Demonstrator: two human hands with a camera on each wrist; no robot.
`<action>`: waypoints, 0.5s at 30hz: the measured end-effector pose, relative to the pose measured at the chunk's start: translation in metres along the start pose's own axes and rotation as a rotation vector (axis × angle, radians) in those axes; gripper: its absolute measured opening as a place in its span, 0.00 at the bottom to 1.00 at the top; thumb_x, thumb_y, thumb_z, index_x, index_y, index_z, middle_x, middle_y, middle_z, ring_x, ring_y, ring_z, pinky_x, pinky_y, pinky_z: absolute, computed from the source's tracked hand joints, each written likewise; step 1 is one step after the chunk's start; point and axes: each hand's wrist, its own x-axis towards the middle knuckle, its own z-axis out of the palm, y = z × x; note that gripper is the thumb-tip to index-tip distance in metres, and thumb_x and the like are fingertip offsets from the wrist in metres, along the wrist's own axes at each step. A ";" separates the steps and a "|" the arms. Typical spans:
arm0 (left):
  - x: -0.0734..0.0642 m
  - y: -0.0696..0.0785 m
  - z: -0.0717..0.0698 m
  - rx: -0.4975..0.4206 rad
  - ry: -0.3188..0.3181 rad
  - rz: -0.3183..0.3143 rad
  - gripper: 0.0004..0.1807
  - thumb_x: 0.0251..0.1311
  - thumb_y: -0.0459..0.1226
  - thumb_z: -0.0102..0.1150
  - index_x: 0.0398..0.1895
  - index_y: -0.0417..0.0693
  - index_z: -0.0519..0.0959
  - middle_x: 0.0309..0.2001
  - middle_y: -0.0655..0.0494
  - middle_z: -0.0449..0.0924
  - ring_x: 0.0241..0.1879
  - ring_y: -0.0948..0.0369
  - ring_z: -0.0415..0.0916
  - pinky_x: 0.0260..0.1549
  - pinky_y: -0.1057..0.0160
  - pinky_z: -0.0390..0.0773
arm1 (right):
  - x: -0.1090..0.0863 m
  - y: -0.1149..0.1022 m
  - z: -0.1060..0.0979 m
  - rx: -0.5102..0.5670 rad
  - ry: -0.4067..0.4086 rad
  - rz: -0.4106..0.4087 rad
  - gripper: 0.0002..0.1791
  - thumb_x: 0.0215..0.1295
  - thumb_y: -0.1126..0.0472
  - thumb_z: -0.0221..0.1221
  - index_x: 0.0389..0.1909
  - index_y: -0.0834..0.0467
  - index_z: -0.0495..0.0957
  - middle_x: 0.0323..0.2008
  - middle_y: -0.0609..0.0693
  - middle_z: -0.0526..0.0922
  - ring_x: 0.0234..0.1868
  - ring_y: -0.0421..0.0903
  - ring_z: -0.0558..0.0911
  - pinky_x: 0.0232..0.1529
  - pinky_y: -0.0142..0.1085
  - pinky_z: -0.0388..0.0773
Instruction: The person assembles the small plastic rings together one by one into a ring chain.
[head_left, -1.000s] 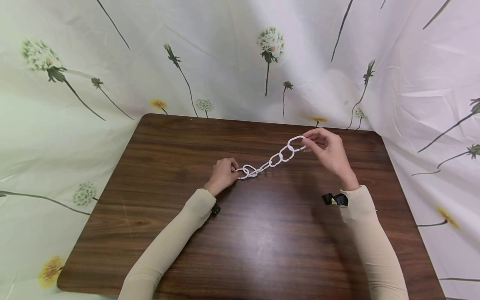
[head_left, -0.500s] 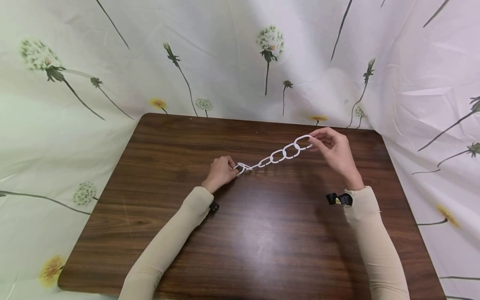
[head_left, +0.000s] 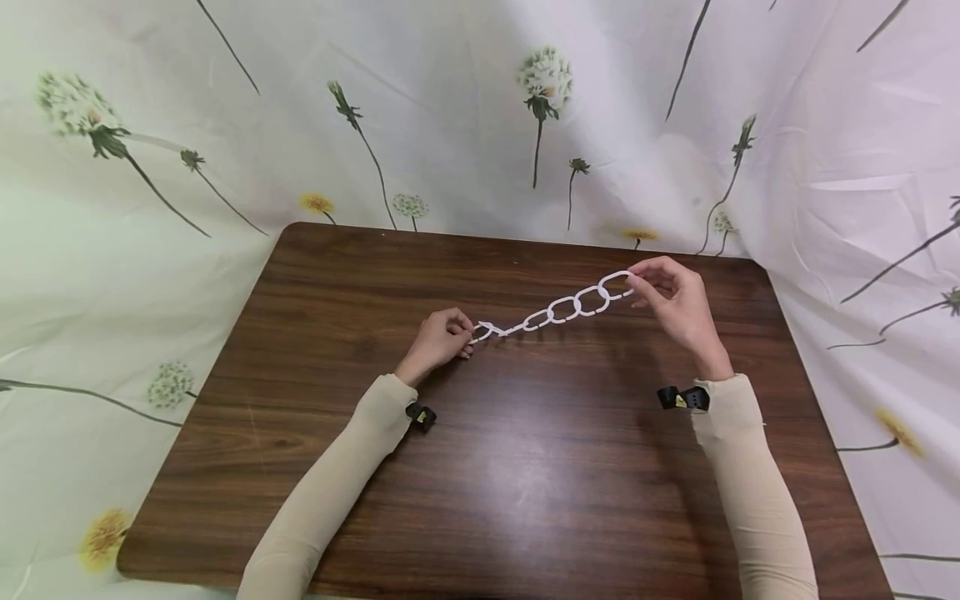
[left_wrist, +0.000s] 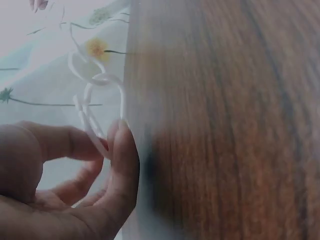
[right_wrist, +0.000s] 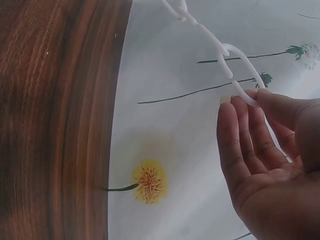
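Note:
A chain of white plastic links [head_left: 564,310] stretches between the two hands over the table, rising toward the right. My left hand [head_left: 440,340] pinches the end link at the lower left. In the left wrist view, thumb and fingertips hold that link [left_wrist: 123,97], which has a gap in its side. At the upper right end, my right hand [head_left: 677,304] pinches the other end link between thumb and fingers. The right wrist view shows this link [right_wrist: 245,60] with a small gap too, and the remaining fingers extended below it.
A dark wood-grain table [head_left: 360,467] with rounded corners lies under both arms. White cloth [head_left: 450,125] printed with dandelions hangs behind it and at the sides. Black wrist straps [head_left: 684,398] sit at the sleeve cuffs.
My right hand has moved a little right and my left hand slightly left and up. The chain between them is straighter, its lower links less bunched. Both hands keep their hold.

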 end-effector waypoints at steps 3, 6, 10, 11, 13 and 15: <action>0.000 0.000 0.000 0.017 0.019 -0.002 0.09 0.71 0.28 0.55 0.43 0.36 0.85 0.35 0.42 0.88 0.29 0.60 0.87 0.33 0.62 0.90 | 0.000 0.000 0.000 -0.010 0.003 -0.009 0.13 0.71 0.66 0.65 0.51 0.71 0.81 0.38 0.50 0.88 0.35 0.37 0.87 0.35 0.33 0.89; -0.001 0.002 -0.001 0.012 0.005 -0.004 0.13 0.74 0.30 0.51 0.46 0.36 0.86 0.38 0.39 0.88 0.31 0.58 0.87 0.37 0.59 0.91 | 0.000 0.000 0.000 -0.015 0.006 -0.008 0.13 0.71 0.65 0.65 0.51 0.70 0.81 0.38 0.48 0.88 0.35 0.40 0.88 0.34 0.33 0.89; -0.002 0.003 -0.002 -0.004 -0.025 0.010 0.17 0.78 0.32 0.45 0.52 0.32 0.84 0.41 0.36 0.87 0.33 0.57 0.87 0.40 0.57 0.91 | 0.001 0.002 -0.001 -0.022 0.013 0.004 0.13 0.71 0.67 0.64 0.51 0.71 0.81 0.37 0.46 0.88 0.35 0.38 0.88 0.33 0.31 0.88; -0.002 0.003 -0.002 -0.014 -0.025 0.010 0.18 0.79 0.32 0.44 0.52 0.31 0.83 0.41 0.36 0.86 0.33 0.58 0.87 0.41 0.57 0.91 | 0.001 0.003 -0.001 -0.024 0.017 0.010 0.13 0.71 0.68 0.64 0.51 0.70 0.81 0.37 0.46 0.88 0.35 0.37 0.87 0.34 0.31 0.88; -0.002 0.003 -0.003 -0.043 -0.022 0.013 0.18 0.79 0.33 0.44 0.54 0.29 0.82 0.41 0.37 0.85 0.33 0.59 0.86 0.41 0.57 0.91 | 0.002 0.003 -0.002 -0.027 0.024 0.023 0.13 0.71 0.68 0.64 0.51 0.71 0.81 0.38 0.48 0.88 0.35 0.35 0.87 0.34 0.31 0.88; -0.003 0.003 -0.003 -0.074 -0.014 0.017 0.17 0.78 0.32 0.47 0.54 0.28 0.82 0.41 0.36 0.85 0.33 0.59 0.86 0.41 0.56 0.91 | 0.002 0.003 -0.003 -0.029 0.031 0.037 0.14 0.71 0.68 0.64 0.52 0.71 0.80 0.39 0.50 0.88 0.35 0.34 0.87 0.35 0.32 0.88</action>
